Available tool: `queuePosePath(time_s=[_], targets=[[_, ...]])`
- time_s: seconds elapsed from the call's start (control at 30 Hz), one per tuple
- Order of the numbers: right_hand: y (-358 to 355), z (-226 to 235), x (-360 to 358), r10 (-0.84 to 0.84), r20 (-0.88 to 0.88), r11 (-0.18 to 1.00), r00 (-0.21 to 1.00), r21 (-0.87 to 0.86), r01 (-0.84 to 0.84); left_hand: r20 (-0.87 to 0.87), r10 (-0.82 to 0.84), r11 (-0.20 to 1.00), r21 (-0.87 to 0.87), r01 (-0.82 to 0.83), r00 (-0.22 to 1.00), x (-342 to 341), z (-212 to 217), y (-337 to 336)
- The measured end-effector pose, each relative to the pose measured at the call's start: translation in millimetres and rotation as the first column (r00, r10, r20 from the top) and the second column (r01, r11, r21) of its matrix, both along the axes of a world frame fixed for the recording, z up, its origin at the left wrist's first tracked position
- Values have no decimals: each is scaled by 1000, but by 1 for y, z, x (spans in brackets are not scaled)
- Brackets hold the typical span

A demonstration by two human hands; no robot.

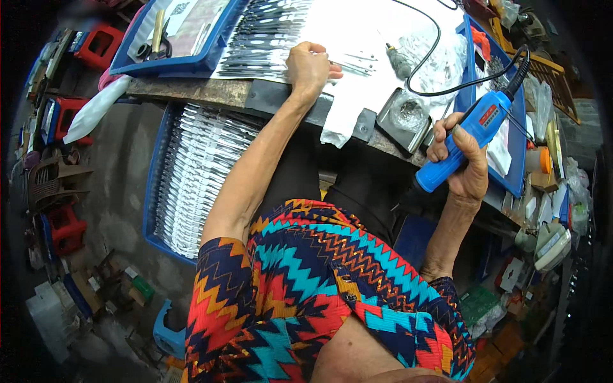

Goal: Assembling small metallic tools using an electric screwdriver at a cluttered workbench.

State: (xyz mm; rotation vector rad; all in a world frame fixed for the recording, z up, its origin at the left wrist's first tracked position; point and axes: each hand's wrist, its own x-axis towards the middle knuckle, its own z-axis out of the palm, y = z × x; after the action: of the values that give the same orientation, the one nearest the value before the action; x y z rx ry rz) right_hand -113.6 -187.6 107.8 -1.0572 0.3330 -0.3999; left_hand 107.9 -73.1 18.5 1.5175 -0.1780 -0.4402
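Observation:
My right hand [471,172] is wrapped round a blue electric screwdriver [482,121], off the table's front edge. Its tip points down toward my lap, and a black cord [434,92] runs from its other end over the table. At the table's edge, my left hand [309,70] rests with curled fingers on the white work surface [341,96]. Whatever those fingers hold is hidden. Beside it on the left lie rows of slim black and silver metal parts [262,41]. A few loose slim parts [361,62] lie to its right.
Back left stands a blue tray [211,62] with scissors [165,48]. Below the table, a blue crate [150,210] holds stacked slim silver parts. A dark metal tray [386,121] with small pieces, clear plastic bags [447,57] and another blue tray [520,172] are at right.

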Motion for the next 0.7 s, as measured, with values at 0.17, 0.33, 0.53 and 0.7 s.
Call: queuePosePath(time_s=[0.17,0.33,0.53,0.7], targets=[[6,2,1,-4,2,1000,1000,-6,4,27,9,999,46,-10,1000,1,-2,-1],[9,2,2,-11,2,1000,1000,-13,11,-9,-18,997,76,19,1000,1,-1,0],[12,1,4,-10,-2,1000,1000,10,10,15,-159,966,207,153,987,2,6,5],[10,-2,1,57,-20,997,998,-45,-57,631,-392,757,635,-155,670,2,5,9]])
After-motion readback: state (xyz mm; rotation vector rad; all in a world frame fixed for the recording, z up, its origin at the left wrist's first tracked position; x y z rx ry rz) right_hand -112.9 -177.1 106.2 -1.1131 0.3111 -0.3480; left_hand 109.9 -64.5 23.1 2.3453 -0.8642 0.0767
